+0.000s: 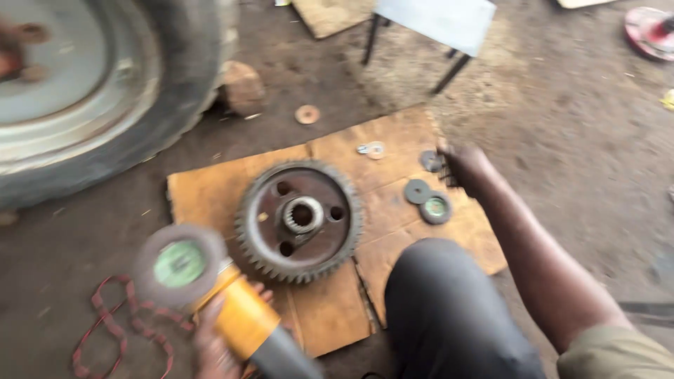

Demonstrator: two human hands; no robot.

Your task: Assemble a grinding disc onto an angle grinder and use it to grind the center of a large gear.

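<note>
Person crouches on the dirt floor over a sheet of cardboard (393, 140); one knee (449, 309) covers its near edge.

Left hand (217, 337): wrapped round the yellow body of an angle grinder (242, 319), fingers closed on it. The disc (179, 265) faces up and points away from the body, held just off the near-left corner of the cardboard. Probably kept there so the disc stays off the floor and off the leg. Disc is blurred; I cannot tell if it spins.

Right hand (465, 167): stretched out to the far-right edge of the cardboard, closed around a small dark toothed part (449, 175). Too blurred to identify the part. A small dark ring (430, 161) lies touching or just beside the hand.

Large gear (300, 221): flat on the middle of the cardboard, hub up, teeth free all round. The cardboard likely keeps it and the small parts out of the dirt.

Small parts: two round discs (427, 200) near the right edge, washers (372, 149) near the far edge, one washer (307, 114) off the cardboard on the floor.

Room: bare cardboard between gear and discs. A big tyre (140, 126) crowds the far-left, with a stone (242, 85) at its foot; a red cord (116, 330) lies looped by the grinder. Stool legs (411, 56) stand beyond the far edge.
</note>
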